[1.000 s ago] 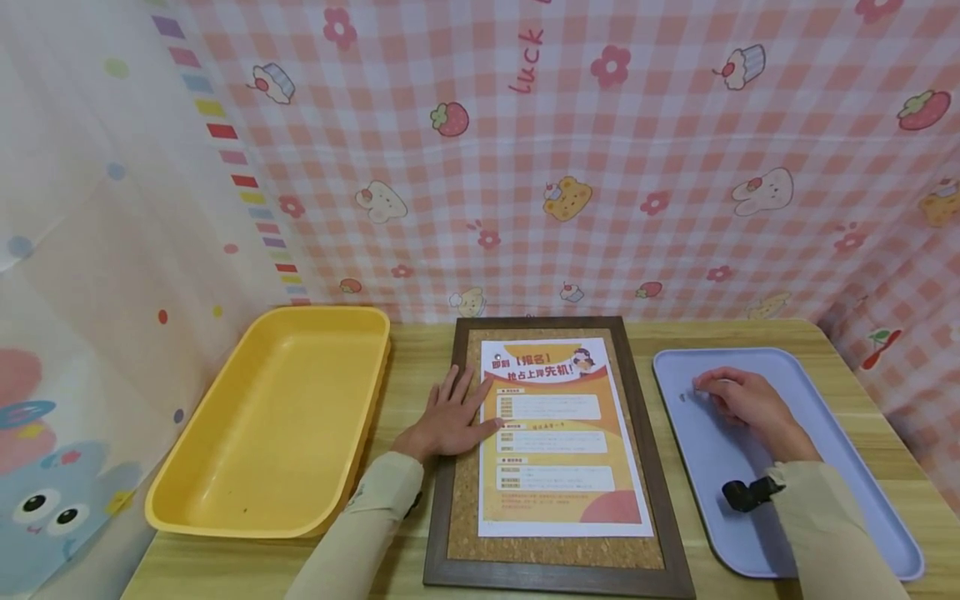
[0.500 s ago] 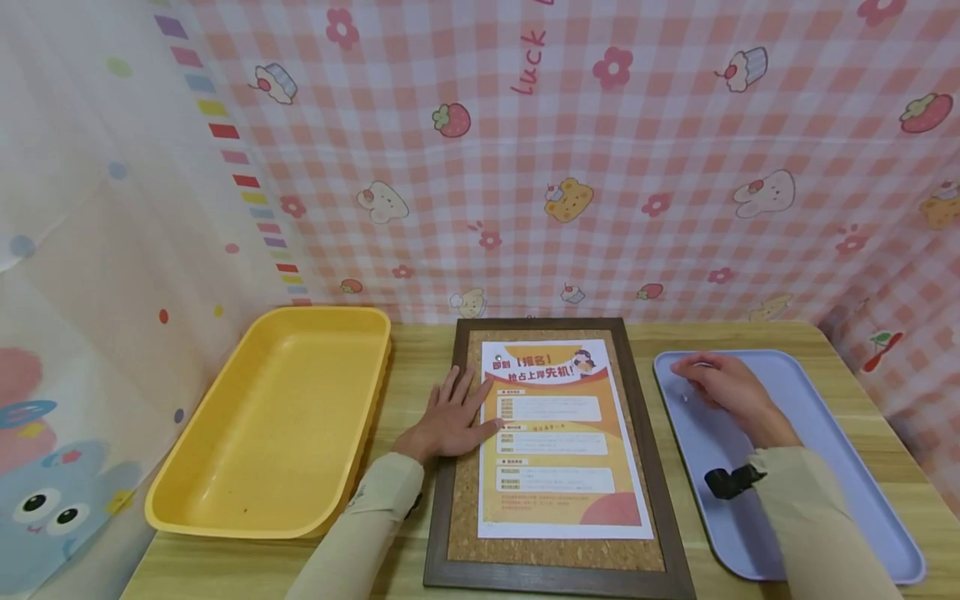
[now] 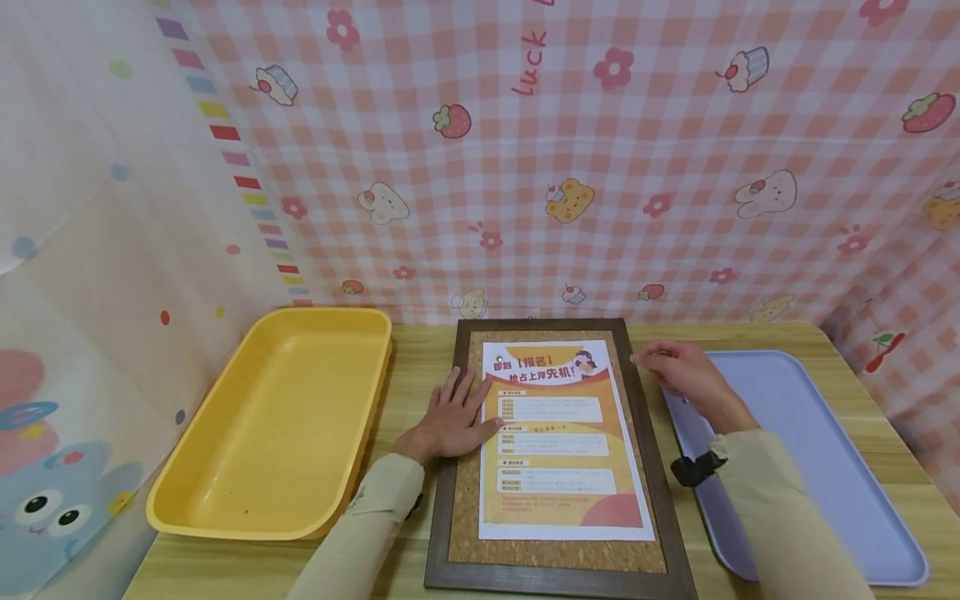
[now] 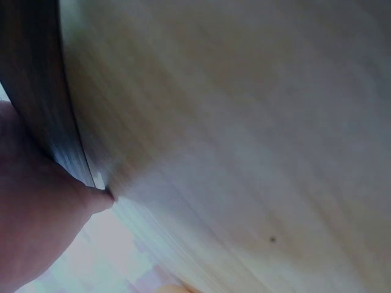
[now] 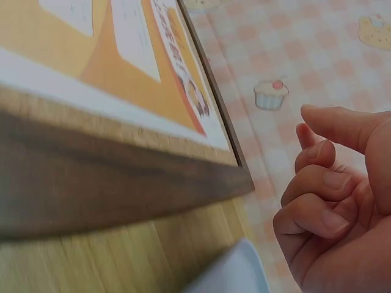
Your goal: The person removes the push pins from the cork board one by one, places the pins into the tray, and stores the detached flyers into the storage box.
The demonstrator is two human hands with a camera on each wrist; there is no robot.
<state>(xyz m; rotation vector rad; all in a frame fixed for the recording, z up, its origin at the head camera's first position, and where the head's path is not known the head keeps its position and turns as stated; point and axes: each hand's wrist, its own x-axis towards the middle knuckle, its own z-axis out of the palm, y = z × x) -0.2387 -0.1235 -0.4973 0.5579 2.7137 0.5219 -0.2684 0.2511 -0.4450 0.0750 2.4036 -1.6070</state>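
Observation:
A cork board in a dark wooden frame lies flat on the table, with an orange and white printed poster on it. At the poster's top left corner sits a small pin-like dot. My left hand rests with spread, straight fingers across the frame's left side and the poster's left edge. Just beyond the frame's upper right side is my right hand, thumb and forefinger pinching something too small to make out. In the right wrist view, the other fingers are curled towards the palm.
A yellow basin stands left of the board. To the right lies a pale purple tray, partly under my right forearm. A pink checked cloth hangs behind the wooden table.
My right hand has moved left from above the purple tray to the board's right edge, fingertips still together. The left hand, board and poster have stayed in place.

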